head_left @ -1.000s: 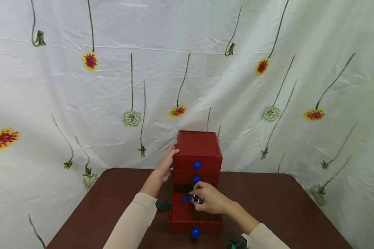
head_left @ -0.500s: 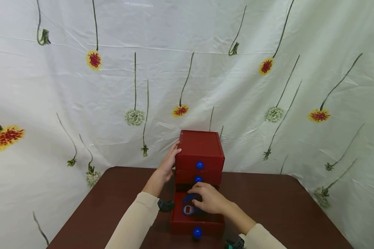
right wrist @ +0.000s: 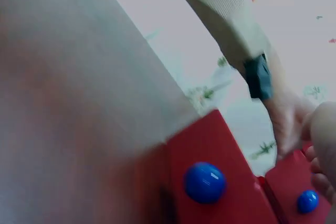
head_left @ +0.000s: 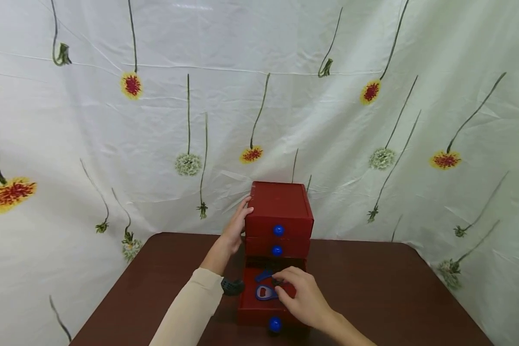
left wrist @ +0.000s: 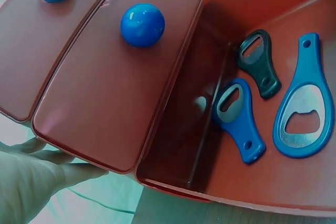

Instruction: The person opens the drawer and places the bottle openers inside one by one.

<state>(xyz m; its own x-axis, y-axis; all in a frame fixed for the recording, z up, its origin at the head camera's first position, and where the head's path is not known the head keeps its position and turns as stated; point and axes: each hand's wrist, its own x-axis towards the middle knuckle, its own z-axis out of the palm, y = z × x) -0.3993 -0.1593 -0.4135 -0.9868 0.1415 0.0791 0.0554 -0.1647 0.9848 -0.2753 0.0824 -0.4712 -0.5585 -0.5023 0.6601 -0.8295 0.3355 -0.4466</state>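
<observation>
A red drawer cabinet (head_left: 280,199) stands on the table with its bottom drawer (head_left: 253,316) pulled out. My left hand (head_left: 233,230) rests against the cabinet's left side, fingers extended. In the left wrist view three bottle openers lie flat in the drawer: a large blue one (left wrist: 304,95), a small blue one (left wrist: 243,121) and a dark green one (left wrist: 260,64). My right hand (head_left: 304,297) hovers over the drawer's right side, thumb and index finger apart and gripping nothing. In the head view it hides part of the large blue opener.
Blue round knobs (head_left: 278,230) stick out from the drawer fronts, and the two upper drawers are closed. The dark brown table (head_left: 372,288) extends to both sides. Behind it hangs a white flower-patterned cloth (head_left: 225,120). A dark band (head_left: 232,287) sits on my left wrist.
My right hand has let go of the large blue bottle opener, which now lies at the front of the drawer, and has drawn back to the right. The left hand stays against the cabinet.
</observation>
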